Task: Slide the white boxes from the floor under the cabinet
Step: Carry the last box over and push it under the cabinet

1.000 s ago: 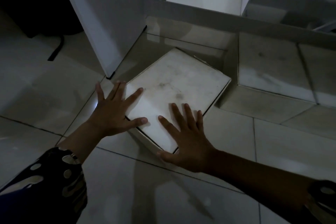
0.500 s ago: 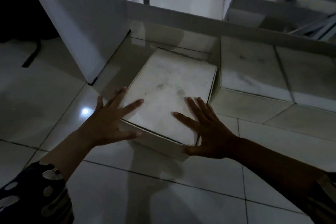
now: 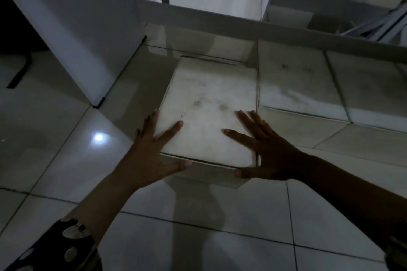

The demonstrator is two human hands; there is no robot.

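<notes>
On the glossy tiled floor, a flat white rectangular smudged box lies partly under the white cabinet at twelve o'clock. The left hand and right hand, fingers spread wide, press flat on its near corners.

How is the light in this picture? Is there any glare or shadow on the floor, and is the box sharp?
Head view: dim overall; one small bright glare spot on the glossy floor left of the left hand; a soft shadow lies in front of the box; the box top is fairly sharp, the right hand very dark.
</notes>
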